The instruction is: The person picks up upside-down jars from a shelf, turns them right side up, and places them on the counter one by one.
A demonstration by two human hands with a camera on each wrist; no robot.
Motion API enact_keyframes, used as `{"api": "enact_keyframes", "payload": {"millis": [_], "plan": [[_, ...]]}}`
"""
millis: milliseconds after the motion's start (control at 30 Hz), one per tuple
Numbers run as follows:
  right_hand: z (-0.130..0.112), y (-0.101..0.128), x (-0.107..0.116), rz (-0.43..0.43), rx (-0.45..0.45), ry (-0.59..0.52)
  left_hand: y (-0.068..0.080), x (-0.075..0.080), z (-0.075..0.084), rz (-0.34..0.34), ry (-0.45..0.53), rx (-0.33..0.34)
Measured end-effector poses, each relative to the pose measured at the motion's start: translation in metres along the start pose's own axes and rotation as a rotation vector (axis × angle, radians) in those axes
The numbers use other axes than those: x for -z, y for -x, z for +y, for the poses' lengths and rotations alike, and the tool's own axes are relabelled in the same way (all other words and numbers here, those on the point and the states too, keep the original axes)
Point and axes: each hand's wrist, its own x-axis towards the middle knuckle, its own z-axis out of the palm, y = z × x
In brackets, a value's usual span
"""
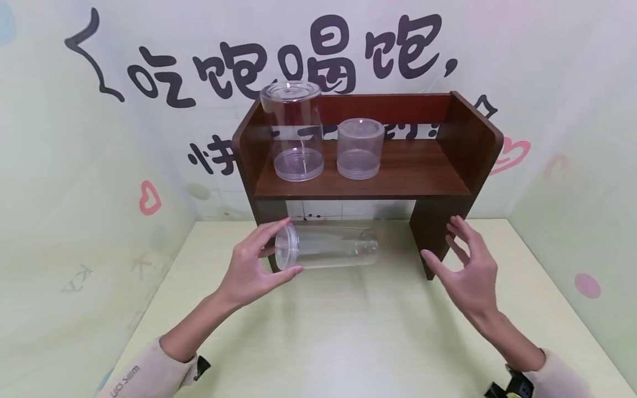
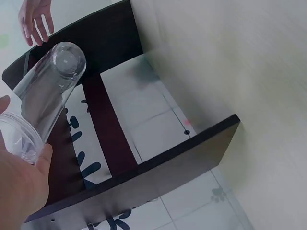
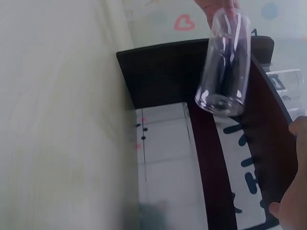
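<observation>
My left hand (image 1: 252, 267) grips a tall clear jar (image 1: 330, 247) by its ridged, lid-like end, thumb below and fingers above. The jar lies sideways in the air in front of the shelf's lower opening, its plain base pointing right. In the left wrist view the see-through jar (image 2: 50, 84) has nothing visible inside, and the thumb side presses near its ridged rim. My right hand (image 1: 470, 273) is raised at the shelf's right leg, fingers spread and loosely bent, apart from the jar and holding nothing.
A dark brown wooden shelf (image 1: 398, 190) stands at the back of the pale table (image 1: 338, 342). On its board sit a tall clear jar (image 1: 293, 132) at left and a shorter clear jar (image 1: 360, 149) beside it. Behind is a printed wall cloth (image 1: 199, 33).
</observation>
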Motion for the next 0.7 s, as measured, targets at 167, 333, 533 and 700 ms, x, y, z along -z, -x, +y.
{"api": "enact_keyframes", "payload": {"millis": [167,333,533,700], "plan": [[0.008,-0.005,0.02,0.061,0.032,0.05,0.0,0.006,-0.001,-0.046,-0.056,0.028],[0.016,-0.013,0.029,0.112,0.027,0.058,0.001,0.014,-0.003,-0.089,-0.109,0.051],[0.028,-0.026,0.024,0.13,-0.04,0.097,0.0,0.025,-0.006,-0.148,-0.174,0.05],[0.04,-0.033,0.019,0.125,-0.09,0.12,-0.001,0.033,-0.005,-0.225,-0.26,0.042]]}}
